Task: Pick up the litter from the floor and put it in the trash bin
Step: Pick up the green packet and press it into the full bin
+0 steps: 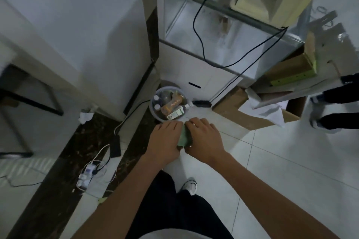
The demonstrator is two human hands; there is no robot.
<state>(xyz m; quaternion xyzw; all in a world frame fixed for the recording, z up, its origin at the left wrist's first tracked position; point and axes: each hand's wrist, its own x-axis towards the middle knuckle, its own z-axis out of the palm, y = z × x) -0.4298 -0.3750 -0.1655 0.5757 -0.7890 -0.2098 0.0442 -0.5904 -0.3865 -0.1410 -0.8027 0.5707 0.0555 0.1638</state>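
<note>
Green litter (pixel 183 137) clasped between both hands, left hand (pixel 165 141), right hand (pixel 204 139).

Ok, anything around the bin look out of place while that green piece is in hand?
Yes. A crumpled white tissue lies on the dark floor strip left of the trash bin, loose litter not yet collected. Both hands, left hand and right hand, hold the green item just short of the bin.

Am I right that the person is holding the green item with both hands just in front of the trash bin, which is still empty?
Not quite: the head view shows the trash bin already holds bottles. The rest stands: the left hand and right hand hold the green item just in front of it.
</note>
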